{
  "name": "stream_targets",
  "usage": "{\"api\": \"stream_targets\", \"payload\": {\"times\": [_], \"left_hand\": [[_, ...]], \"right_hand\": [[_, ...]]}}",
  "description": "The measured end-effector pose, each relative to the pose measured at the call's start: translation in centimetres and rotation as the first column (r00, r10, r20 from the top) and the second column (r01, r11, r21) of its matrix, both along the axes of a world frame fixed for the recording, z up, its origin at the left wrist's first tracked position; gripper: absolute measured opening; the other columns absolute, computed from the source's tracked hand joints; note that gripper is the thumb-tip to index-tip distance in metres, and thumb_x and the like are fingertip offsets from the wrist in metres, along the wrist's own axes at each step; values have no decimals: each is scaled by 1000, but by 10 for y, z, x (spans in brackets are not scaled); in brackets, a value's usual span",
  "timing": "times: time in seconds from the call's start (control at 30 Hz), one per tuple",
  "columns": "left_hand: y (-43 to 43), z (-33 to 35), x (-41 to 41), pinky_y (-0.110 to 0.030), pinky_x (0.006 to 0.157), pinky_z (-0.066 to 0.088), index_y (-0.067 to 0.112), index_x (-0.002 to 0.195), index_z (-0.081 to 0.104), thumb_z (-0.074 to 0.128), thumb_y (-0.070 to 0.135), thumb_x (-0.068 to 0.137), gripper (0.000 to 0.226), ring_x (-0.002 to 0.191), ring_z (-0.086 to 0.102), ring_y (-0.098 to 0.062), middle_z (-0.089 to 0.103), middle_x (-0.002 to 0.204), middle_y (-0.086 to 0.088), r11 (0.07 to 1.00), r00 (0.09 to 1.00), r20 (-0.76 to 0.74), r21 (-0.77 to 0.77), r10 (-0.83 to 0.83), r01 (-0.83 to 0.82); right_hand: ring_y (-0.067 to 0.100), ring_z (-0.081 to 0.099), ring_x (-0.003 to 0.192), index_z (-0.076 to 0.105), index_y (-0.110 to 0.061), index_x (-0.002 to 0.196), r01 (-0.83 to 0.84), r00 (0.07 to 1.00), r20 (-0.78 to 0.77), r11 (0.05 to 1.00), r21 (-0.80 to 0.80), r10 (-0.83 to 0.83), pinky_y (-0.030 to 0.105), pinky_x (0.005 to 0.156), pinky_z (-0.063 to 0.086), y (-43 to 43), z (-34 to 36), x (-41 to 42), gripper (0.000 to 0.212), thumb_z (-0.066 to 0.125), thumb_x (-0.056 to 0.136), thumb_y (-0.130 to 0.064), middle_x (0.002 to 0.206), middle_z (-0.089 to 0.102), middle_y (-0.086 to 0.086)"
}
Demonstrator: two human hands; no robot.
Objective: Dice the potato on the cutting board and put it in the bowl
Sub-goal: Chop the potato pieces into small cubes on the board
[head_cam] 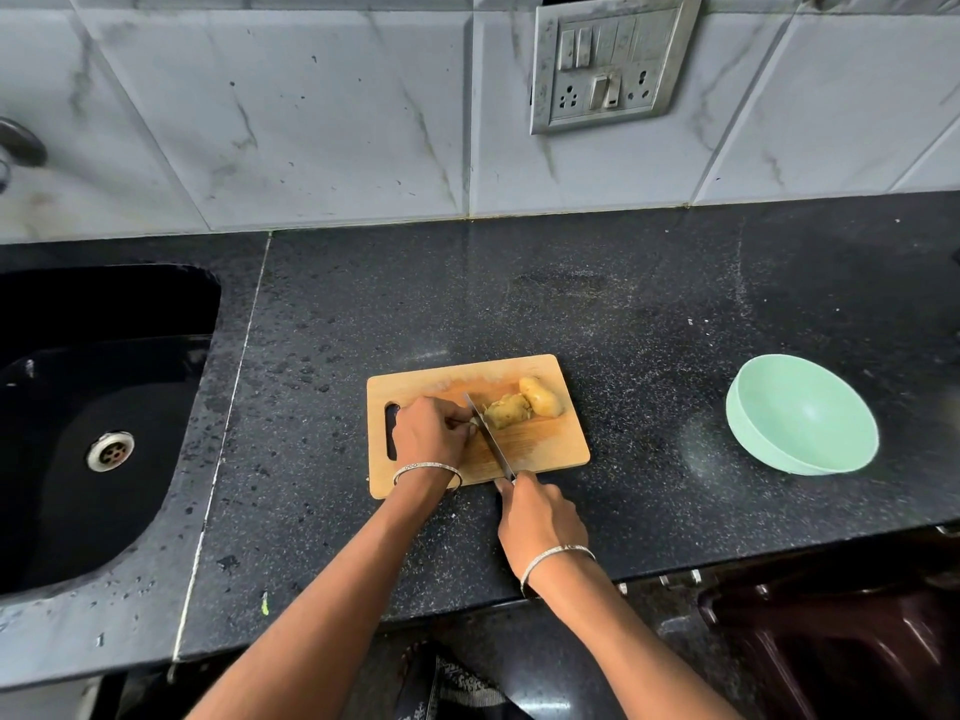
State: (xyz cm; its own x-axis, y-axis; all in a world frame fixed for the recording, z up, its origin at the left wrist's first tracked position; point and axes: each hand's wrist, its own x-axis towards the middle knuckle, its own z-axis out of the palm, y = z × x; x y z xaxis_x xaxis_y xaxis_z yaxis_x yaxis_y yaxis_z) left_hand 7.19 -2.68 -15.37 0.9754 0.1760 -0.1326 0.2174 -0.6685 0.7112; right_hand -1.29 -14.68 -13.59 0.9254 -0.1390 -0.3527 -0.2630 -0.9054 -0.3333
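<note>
1. The sink [104,407] is occupying the left end of the table [649,304], well apart from the work area.
2. The cutting board [540,444] is lying near the front edge of the table, about midway along it.
3. The left hand [431,433] is resting on the left half of the cutting board, beside the handle slot. Its fingers [460,427] are curling downward and pinning a potato end piece [474,422] against the board. Most of that piece is hidden under the hand.
4. The knife [491,439] is standing just right of the left fingertips. Its blade is meeting the board and its tip is pointing toward the back edge of the table. A cut appears to be in progress.
5. Two larger potato chunks [522,405] are lying toward the back right corner of the cutting board, touching each other. Neither is showing any dicing cuts.
6. The right hand [540,517] is gripping the knife handle at the front edge of the cutting board, with its fingers wrapping fully around the handle.
7. The bowl [810,407] is sitting toward the right end of the table, well apart from the cutting board. Nothing is lying inside it.
8. Status: the task is standing at an early stage. The potato is divided into coarse pieces only, and no finished dice are showing. Dicing of all pieces and the transfer to the bowl are remaining.
</note>
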Motion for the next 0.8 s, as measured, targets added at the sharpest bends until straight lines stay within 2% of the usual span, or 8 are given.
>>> {"api": "stream_targets", "payload": {"times": [0.17,0.27,0.33,0.47,0.57,0.7,0.8], "left_hand": [[0,2,-1,-31,74,54,20,81,78,81,15,73,11,77,67,-17,74,79,2,1000,1000,-7,-6,10,-10],[4,8,0,-25,65,51,22,73,75,80,13,72,10,68,65,-13,71,69,4,1000,1000,-16,17,7,-7],[7,11,-1,-25,63,51,22,69,72,78,14,72,11,63,63,-11,66,63,7,999,1000,-18,36,-11,12],[13,11,-4,-29,67,51,19,73,72,73,18,75,3,75,66,-20,71,73,1,990,1000,3,142,4,-4],[17,14,-5,-27,64,40,16,78,76,70,22,79,8,80,65,-24,73,81,-2,971,999,44,241,-7,-4],[19,18,-6,-24,64,33,16,80,73,73,16,78,3,81,64,-20,72,80,1,981,997,78,192,9,-24],[20,19,-7,-24,64,33,19,86,72,69,11,79,10,81,63,-16,71,83,4,990,993,116,141,12,-29]], "right_hand": [[35,62,106,51,-11,117,-23,1000,5,998,-57,23,36,69,39,2,-4,3,35,30,104,-36,115,64,12],[35,64,105,48,-10,116,-68,996,44,990,-120,74,39,71,48,6,-6,0,33,27,106,-35,112,67,13],[34,65,105,45,-11,115,-90,993,65,987,-133,99,40,73,50,8,-6,-3,31,26,106,-34,110,68,13],[34,66,99,45,-15,112,-132,981,125,981,-144,150,37,62,42,3,-6,-11,33,24,105,-40,105,69,11],[34,67,95,44,-15,113,-101,976,179,984,-149,127,36,60,40,-1,-1,-12,34,25,104,-41,101,69,11],[34,67,97,45,-14,114,-50,982,175,986,-158,77,34,59,38,-5,-2,-4,33,26,104,-40,103,69,11],[35,66,100,46,-14,119,-53,987,143,990,-128,71,35,61,38,-4,-4,-3,35,27,104,-40,106,68,12]]}}
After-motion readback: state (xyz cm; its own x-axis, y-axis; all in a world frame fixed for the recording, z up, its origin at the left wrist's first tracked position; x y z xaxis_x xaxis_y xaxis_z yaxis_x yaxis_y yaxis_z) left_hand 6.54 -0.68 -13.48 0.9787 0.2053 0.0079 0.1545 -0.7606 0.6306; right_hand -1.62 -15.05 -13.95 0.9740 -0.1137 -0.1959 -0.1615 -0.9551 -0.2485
